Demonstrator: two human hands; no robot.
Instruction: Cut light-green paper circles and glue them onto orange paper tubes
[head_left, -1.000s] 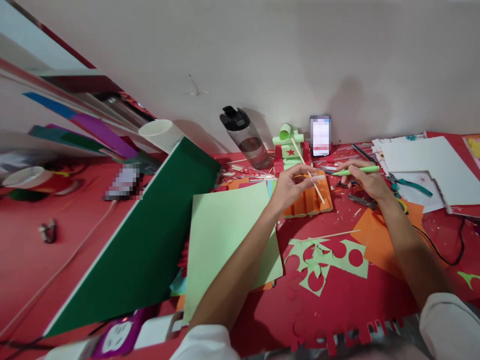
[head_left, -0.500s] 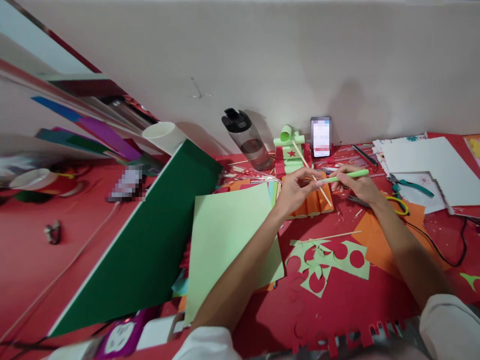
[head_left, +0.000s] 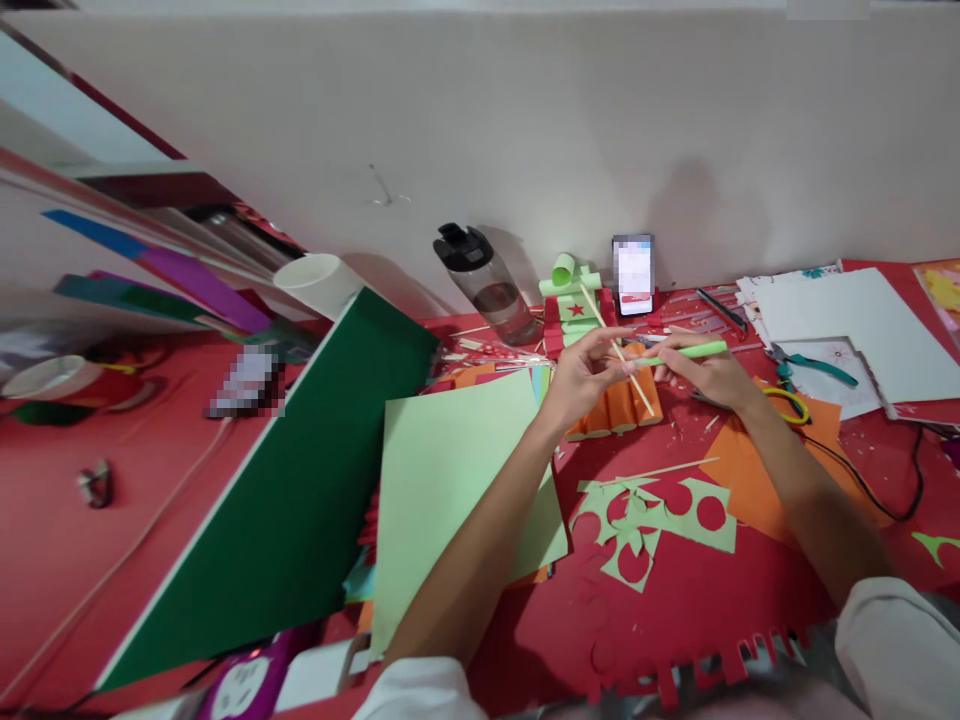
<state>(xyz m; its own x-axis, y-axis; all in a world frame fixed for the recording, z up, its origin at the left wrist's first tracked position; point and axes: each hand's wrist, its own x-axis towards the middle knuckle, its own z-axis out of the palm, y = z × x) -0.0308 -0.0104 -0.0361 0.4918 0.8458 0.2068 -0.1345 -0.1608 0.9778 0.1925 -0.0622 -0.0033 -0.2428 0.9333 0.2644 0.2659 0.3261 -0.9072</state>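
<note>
My left hand (head_left: 576, 380) is closed with a thin wooden stick (head_left: 643, 396) between thumb and fingers. The stick slants from the upper left down to the right. In my right hand (head_left: 709, 378), closed too, is a slim light green tube (head_left: 701, 350); its left end reaches the left fingertips. Under the hands lie orange paper rolls (head_left: 598, 415) side by side, partly covered by the left hand. Just behind stands a green and red paper model (head_left: 576, 325) with a red star and a rolled tube on top. Green paper scraps (head_left: 675, 515) with round holes lie nearer me.
A dark-lidded water bottle (head_left: 495, 290) and a phone (head_left: 634, 278) stand by the wall. Green sheets (head_left: 442, 480) and a dark green board (head_left: 300, 480) are at left. Orange paper (head_left: 772, 480), yellow-handled scissors (head_left: 793, 408), teal-handled pliers (head_left: 825, 367) and white sheets (head_left: 892, 330) lie right.
The view has shifted slightly, so most things sit a little further left. Both hands keep hold of the stick and the green tube in nearly the same pose.
</note>
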